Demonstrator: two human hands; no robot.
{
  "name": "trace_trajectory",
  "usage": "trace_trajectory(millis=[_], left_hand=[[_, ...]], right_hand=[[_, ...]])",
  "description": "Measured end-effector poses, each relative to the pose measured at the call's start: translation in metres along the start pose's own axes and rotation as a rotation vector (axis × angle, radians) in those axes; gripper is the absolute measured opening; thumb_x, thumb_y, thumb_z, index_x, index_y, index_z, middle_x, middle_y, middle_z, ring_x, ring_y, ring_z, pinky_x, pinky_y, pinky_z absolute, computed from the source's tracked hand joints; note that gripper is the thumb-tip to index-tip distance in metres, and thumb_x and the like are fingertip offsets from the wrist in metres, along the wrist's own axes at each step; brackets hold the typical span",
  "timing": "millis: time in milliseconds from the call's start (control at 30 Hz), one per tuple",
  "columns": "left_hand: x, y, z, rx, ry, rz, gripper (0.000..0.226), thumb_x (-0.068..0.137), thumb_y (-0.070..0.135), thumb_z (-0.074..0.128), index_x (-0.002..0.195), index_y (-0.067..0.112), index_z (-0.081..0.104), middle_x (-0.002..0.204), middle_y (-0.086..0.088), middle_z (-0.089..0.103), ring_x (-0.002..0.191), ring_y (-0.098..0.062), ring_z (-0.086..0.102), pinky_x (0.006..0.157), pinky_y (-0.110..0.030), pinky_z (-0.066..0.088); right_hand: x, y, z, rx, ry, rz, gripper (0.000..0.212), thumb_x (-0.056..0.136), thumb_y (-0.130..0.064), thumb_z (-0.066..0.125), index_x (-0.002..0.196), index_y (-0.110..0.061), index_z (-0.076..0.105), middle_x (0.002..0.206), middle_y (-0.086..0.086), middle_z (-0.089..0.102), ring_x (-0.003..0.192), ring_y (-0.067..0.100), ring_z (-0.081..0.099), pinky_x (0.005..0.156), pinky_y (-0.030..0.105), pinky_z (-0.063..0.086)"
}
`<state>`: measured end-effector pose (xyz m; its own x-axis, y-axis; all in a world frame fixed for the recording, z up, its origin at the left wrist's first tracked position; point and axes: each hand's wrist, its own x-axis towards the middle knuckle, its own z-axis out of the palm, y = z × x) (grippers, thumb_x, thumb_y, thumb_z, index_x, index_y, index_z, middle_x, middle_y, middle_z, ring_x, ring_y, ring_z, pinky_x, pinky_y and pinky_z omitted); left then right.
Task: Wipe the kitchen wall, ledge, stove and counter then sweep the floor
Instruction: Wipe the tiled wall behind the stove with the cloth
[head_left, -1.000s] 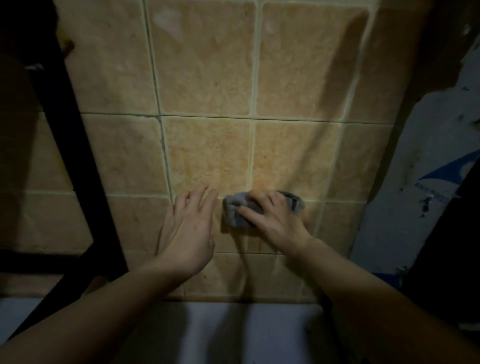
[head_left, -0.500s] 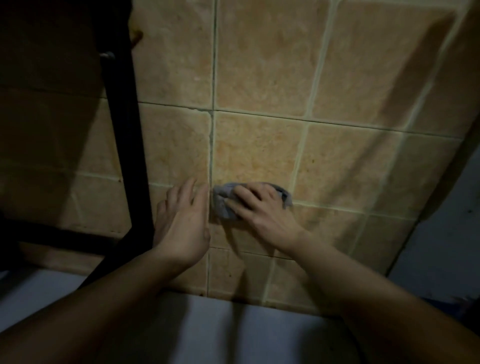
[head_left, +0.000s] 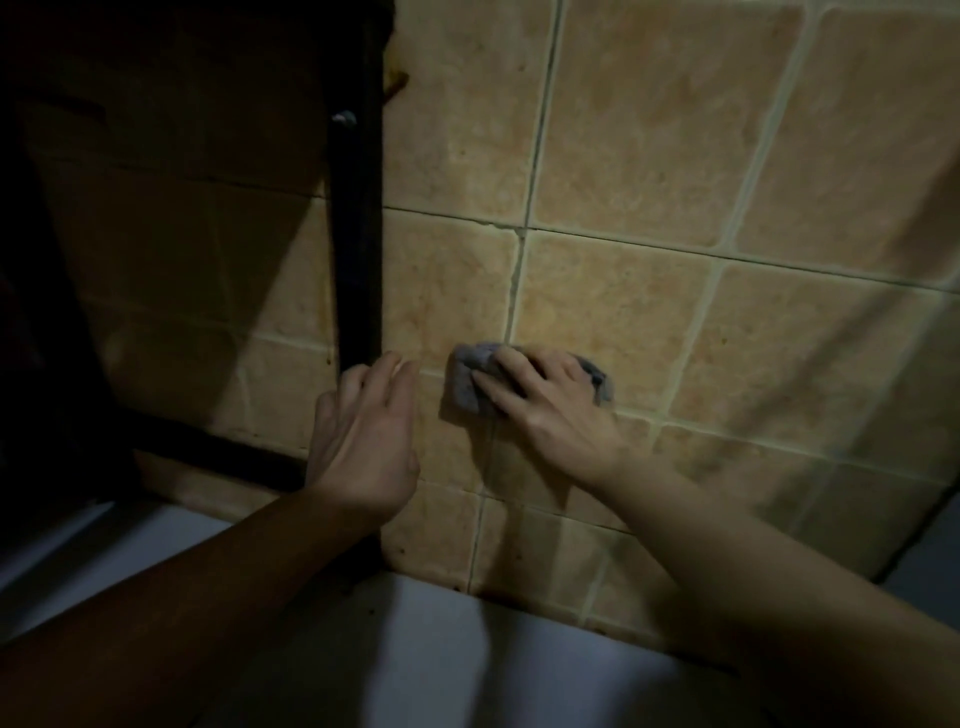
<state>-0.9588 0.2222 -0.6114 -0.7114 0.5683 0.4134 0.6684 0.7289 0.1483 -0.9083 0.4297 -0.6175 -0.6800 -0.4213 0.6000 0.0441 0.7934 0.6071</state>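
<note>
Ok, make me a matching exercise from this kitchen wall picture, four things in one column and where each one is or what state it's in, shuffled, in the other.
Things:
1. grey cloth
2. left hand
3. black frame post
4. white counter

Places or states:
A. runs upright against the tiles, left of both hands
B. pressed to the tiled wall under the right hand
C. lies along the bottom, below the tiles
D. open, fingers straight, holds nothing, beside the cloth

Pairs: 1-B, 2-D, 3-A, 4-C
</note>
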Motion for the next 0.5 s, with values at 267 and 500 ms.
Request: trace_trajectory(millis=[267,500], left_hand=[[0.014,-0.016,-0.014,-0.008,0.075,0.015,0.081,0.087,0.028,0.059,0.149,0.020,0.007,0.153,-0.001,0.012,0.136,-0.022,0.015,0.110,-0.036,0.019],[0.003,-0.032,-0.009,0.030,0.005,-0.038,0.081,0.086,0.036,0.055,0.149,0.020,0.007,0.153,-0.004,0.010,0.138,-0.023,0.014,0.111,-0.034,0.018]], right_hand=[[0.112,0.040,-0.035,-0.043,0.146,0.302,0.052,0.082,-0.025,0.037,0.132,-0.016,0.051,0.130,0.009,0.027,0.106,0.028,0.030,0.079,0.039,0.033],[0.081,-0.026,0.016,-0.047,0.077,0.020,0.049,0.077,-0.028,0.048,0.123,-0.018,0.063,0.126,0.014,0.058,0.108,0.032,0.036,0.086,0.039,0.030]])
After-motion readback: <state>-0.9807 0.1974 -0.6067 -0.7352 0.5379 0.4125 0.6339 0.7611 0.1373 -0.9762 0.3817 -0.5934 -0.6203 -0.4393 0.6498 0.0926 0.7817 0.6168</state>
